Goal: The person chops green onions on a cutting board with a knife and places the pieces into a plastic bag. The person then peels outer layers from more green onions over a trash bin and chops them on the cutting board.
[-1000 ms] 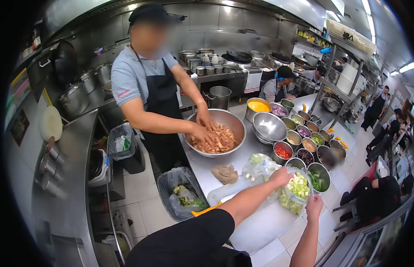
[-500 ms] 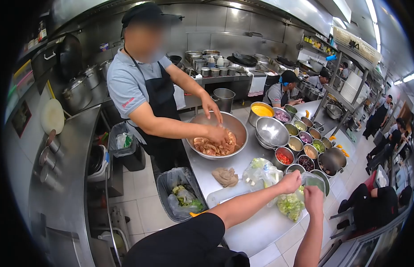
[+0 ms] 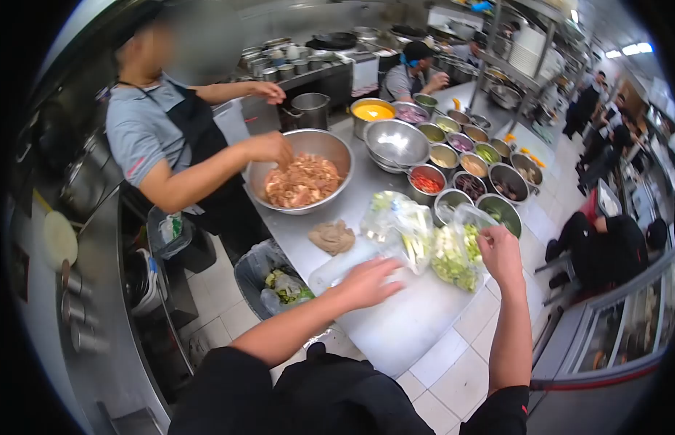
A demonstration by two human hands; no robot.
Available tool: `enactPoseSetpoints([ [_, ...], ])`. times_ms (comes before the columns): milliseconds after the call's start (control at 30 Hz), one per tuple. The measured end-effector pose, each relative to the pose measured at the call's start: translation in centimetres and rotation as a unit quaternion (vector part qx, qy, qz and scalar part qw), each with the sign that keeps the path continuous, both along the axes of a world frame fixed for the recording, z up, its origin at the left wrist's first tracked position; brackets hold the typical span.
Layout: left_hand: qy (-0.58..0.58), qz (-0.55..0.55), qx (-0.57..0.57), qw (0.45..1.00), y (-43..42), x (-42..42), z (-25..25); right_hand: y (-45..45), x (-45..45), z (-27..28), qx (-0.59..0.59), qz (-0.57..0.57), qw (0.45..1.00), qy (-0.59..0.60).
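Observation:
My left hand (image 3: 372, 283) is above the white cutting board (image 3: 395, 330), its fingers stretched out and holding nothing. With closed fingers, my right hand (image 3: 501, 251) grips the upper edge of a clear plastic bag of chopped green vegetables (image 3: 453, 262) at the board's far end. Another clear bag (image 3: 402, 225), with white and pale green vegetables in it, lies just left of that one. A crumpled brown cloth (image 3: 332, 238) rests on the table beyond my left hand.
Across the corner, a person (image 3: 159, 123) has one hand at a steel bowl of raw meat (image 3: 340, 180). Several ingredient pots (image 3: 426, 180) and steel mixing bowls (image 3: 397, 142) crowd the table's far right. A lined bin (image 3: 247, 279) stands left of the table.
My left hand has left the bag and moved left over the board, fingers opening. My right hand stays at the bag. The other person's hands have lifted from the meat. The view has shifted.

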State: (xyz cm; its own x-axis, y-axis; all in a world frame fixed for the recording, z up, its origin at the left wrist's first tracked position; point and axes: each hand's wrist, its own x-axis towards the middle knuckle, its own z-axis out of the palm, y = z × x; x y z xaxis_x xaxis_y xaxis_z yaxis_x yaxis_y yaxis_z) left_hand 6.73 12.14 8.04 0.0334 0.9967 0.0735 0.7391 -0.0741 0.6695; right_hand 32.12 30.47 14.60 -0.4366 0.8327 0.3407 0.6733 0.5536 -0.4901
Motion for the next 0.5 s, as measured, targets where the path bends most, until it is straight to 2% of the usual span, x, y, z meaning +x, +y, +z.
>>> enactPoseSetpoints([
  [33,0.055,0.03,0.027,0.998,-3.1,-1.7,-1.7,-1.8,-0.5,1.6,-0.044,0.003,0.998,0.032],
  [67,0.079,0.074,-0.069,0.992,-5.7,-3.1,-1.8,-3.2,-1.1,2.6,-0.074,0.041,0.996,0.034],
  [100,0.117,0.095,-0.085,0.985,-8.0,-4.4,-2.6,-4.4,-2.0,2.9,-0.104,0.082,0.99,0.037],
  [167,0.17,0.126,-0.122,0.97,-10.8,-5.0,-3.6,-5.7,-5.0,1.7,-0.184,0.2,0.962,0.004],
  [233,0.196,0.136,-0.161,0.958,-12.1,-5.2,-3.7,-5.5,-8.9,-2.7,-0.171,0.279,0.943,-0.063],
  [300,0.159,0.115,-0.147,0.969,-11.8,-5.4,-5.6,-4.8,-13.4,-6.8,-0.165,0.213,0.952,-0.143],
  [367,0.114,0.102,-0.122,0.981,-10.8,-5.8,-8.0,-2.9,-16.7,-11.7,-0.083,0.123,0.969,-0.198],
  [400,0.123,0.074,-0.13,0.981,-10.3,-6.0,-9.5,-2.4,-18.5,-12.4,-0.037,0.079,0.972,-0.22],
  [467,0.115,0.039,-0.155,0.98,-10.2,-6.3,-10.3,-2.6,-21.2,-10.7,-0.12,0.03,0.949,-0.29],
  [500,0.095,0.027,-0.173,0.98,-10.4,-6.4,-9.7,-2.6,-22.0,-10.8,-0.115,0.007,0.953,-0.281],
])
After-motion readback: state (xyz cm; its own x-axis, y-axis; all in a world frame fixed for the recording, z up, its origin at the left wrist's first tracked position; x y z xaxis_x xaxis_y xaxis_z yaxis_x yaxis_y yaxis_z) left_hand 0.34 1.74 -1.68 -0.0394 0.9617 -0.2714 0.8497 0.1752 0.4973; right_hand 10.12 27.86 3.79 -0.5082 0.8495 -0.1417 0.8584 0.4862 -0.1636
